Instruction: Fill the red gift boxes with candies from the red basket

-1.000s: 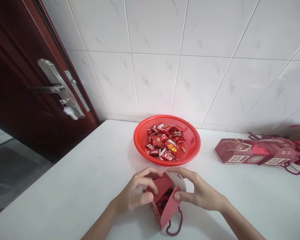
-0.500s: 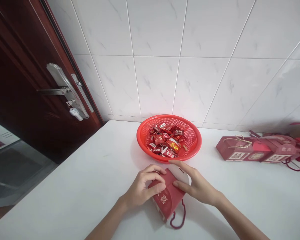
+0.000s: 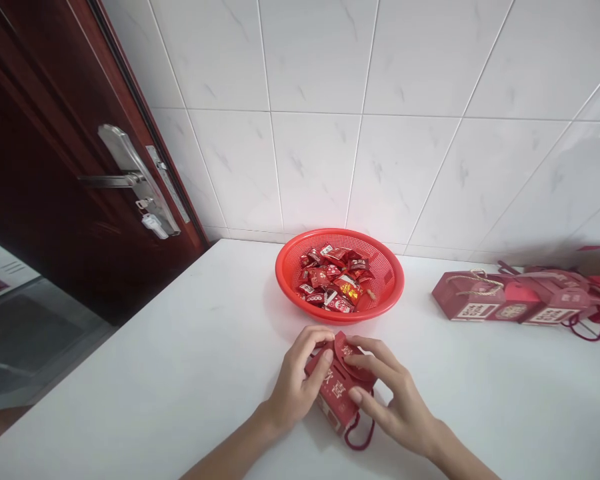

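A small red paper gift box [image 3: 339, 392] with pale printed characters lies tilted on the white table. My left hand [image 3: 303, 377] holds it along its left side, the thumb on top and the fingers bent round the upper edge. Over the right side is my right hand [image 3: 393, 390], its fingers on a rounded flap [image 3: 357, 363] and its thumb lower down on the box. The flap lies partly over the box top beside a dark slot. From the lower end hangs a dark red cord handle [image 3: 361, 443]. The box's underside is hidden.
Just beyond the box stands a red plastic basket [image 3: 284, 283] with several red-wrapped sweets [image 3: 336, 277]. More red gift boxes [image 3: 473, 297] with cord handles lie in a row at the right. Behind is a tiled wall [image 3: 315, 173]; a dark door [image 3: 55, 133] is at the left.
The flap, earlier raised with its pale inner side showing, now lies folded down with its printed side up. My right hand has moved down with it; my left hand stays on the box.
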